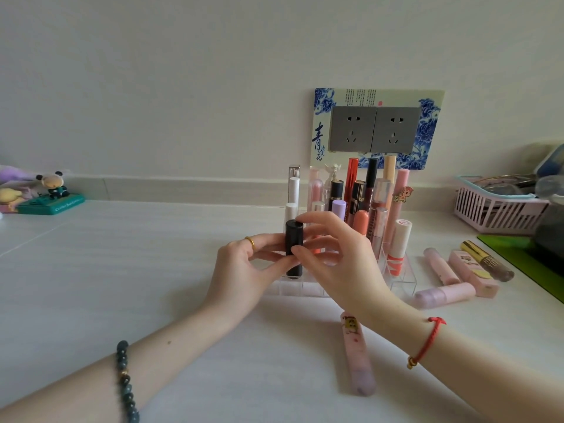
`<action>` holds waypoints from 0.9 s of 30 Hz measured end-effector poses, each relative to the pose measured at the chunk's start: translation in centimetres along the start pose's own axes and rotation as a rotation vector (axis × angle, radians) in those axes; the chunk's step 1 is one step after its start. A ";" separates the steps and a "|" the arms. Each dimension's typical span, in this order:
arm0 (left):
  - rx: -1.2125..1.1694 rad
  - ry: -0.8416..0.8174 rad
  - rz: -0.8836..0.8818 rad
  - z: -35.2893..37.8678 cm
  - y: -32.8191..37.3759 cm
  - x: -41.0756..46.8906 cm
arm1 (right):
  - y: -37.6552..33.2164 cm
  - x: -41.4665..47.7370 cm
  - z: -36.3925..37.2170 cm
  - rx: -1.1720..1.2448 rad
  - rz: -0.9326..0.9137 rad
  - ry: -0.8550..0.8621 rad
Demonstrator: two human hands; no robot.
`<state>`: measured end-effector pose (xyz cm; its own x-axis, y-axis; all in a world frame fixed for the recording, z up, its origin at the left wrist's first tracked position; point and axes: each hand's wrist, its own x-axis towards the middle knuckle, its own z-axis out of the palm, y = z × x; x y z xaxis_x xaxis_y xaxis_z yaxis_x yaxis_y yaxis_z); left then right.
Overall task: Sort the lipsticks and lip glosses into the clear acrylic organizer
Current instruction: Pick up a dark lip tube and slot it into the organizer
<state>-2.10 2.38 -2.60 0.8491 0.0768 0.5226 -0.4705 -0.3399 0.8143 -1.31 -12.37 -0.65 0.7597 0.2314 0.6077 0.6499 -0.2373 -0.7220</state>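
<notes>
A plain matte black lipstick [294,245], a round tube with a flat cap, stands upright at the 8 o'clock corner of the clear acrylic organizer [403,279]. The left hand [244,270] pinches its lower half from 9 o'clock. The right hand [338,264] grips it from 3 o'clock, thumb at mid-tube and forefinger at the cap.

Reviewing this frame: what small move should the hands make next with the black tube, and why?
Probably lower the black tube straight down into a front compartment of the organizer, then let go. The left hand and right hand both pinch it upright there, and its base looks level with the front row.
</notes>
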 end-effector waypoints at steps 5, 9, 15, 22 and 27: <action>0.035 0.001 0.021 -0.1 -0.1 -0.1 | 0.5 -0.3 0.0 -0.007 0.017 0.003; 0.079 0.022 0.028 -0.2 -0.2 -0.3 | 0.7 -0.3 0.2 -0.014 0.024 0.001; 0.091 0.014 0.020 -0.1 -0.4 -0.4 | 0.9 -0.4 0.2 -0.047 0.038 0.008; 0.104 -0.002 0.018 0.0 -0.5 -0.3 | 0.7 -0.3 0.2 -0.083 0.044 0.004; 0.089 0.005 0.020 -0.1 -0.4 -0.4 | 0.2 -0.3 -0.2 -0.144 -0.006 0.006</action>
<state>-2.25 2.61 -3.12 0.8383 0.0738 0.5402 -0.4642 -0.4231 0.7782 -1.45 -12.63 -0.91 0.7558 0.2273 0.6140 0.6503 -0.3695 -0.6638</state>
